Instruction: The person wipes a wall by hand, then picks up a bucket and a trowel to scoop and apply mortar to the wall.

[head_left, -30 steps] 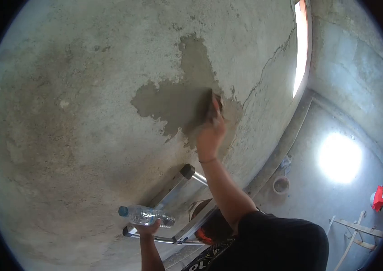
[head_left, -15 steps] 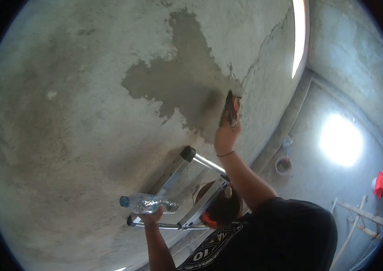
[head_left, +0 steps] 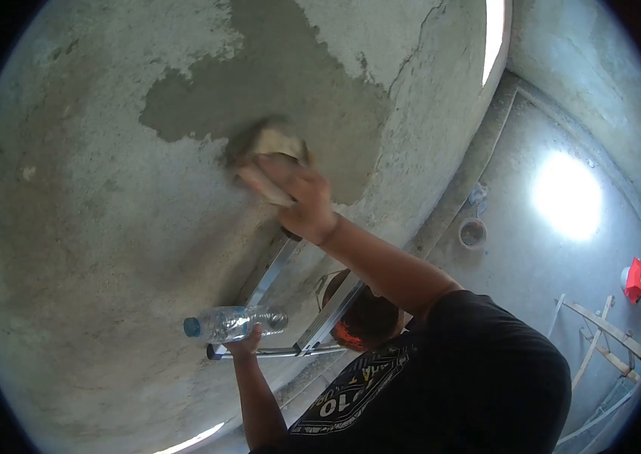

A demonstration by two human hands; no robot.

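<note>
My right hand is wrapped around a tan plastering float, blurred by motion, which is against the rough grey wall. The tool lies at the lower edge of a darker, smooth patch of damp plaster. Lower down, my left hand grips a clear plastic bottle with a blue cap, tilted on its side and pointing left. Behind the bottle stands an aluminium ladder, its top close to the wall and partly hidden by my right wrist.
Beyond the ladder is a dark round container with orange at its edge. On the floor stand a small bucket, a red item and a wooden frame. A crack runs up the wall near a bright opening.
My right hand has swept the float left across the wall, from the patch's right edge to its lower left edge. My left hand still holds the bottle; the view has shifted slightly.
</note>
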